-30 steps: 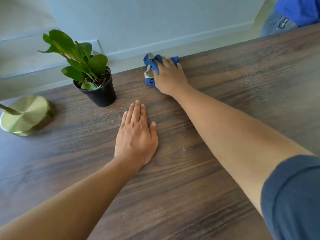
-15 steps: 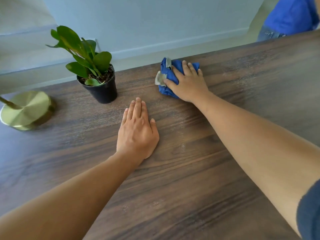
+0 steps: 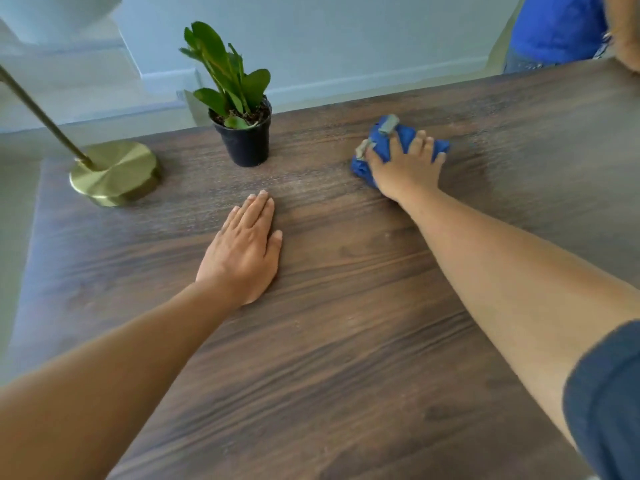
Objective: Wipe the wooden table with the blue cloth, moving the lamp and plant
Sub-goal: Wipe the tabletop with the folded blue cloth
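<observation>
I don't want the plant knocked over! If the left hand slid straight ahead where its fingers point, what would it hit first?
Probably the plant: the left hand lies flat with fingers aimed near its black pot, bare table between.

Bare table (image 3: pixel 346 358) in front; plant (image 3: pixel 242 133), lamp (image 3: pixel 114 173) perhaps crowding far-left edge.
</observation>
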Action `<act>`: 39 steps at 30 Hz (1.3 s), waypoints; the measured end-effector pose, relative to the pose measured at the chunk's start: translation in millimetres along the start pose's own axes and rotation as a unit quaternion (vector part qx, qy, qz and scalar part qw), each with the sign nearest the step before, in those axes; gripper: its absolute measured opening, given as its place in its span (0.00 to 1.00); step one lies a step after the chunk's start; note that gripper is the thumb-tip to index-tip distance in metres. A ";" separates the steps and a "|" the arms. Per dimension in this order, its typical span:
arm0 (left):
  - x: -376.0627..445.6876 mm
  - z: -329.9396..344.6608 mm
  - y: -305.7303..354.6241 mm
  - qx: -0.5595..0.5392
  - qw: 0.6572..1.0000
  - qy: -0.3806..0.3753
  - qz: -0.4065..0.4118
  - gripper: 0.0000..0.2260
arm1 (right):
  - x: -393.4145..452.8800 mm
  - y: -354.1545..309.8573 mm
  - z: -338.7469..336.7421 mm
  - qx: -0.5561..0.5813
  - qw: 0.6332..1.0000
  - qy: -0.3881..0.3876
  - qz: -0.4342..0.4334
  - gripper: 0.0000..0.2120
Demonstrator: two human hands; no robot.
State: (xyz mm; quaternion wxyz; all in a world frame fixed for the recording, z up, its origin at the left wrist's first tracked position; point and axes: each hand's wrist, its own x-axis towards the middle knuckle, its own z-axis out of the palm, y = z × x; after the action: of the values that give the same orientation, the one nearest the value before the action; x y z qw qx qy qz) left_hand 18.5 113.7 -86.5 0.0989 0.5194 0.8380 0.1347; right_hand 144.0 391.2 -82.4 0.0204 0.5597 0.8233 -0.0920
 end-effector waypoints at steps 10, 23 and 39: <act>-0.7 -0.6 2.5 0.000 1.000 0.007 0.001 0.26 | -79.1 52.6 -0.6 -0.030 0.983 -0.023 -0.179 0.43; -0.1 4.3 0.6 -0.001 0.999 0.031 -0.028 0.27 | -101.8 13.9 18.1 0.006 0.973 0.008 -0.232 0.43; 5.4 -5.0 10.2 0.032 0.999 -0.001 -0.042 0.27 | -90.6 -13.4 26.7 0.046 0.983 0.030 -0.177 0.29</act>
State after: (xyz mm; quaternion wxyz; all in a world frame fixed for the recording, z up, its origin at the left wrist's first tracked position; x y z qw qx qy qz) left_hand 23.2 122.3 -78.5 0.0887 0.4870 0.8627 0.1033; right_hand 163.6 298.6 -94.5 -0.0464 0.4079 0.9046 -0.1148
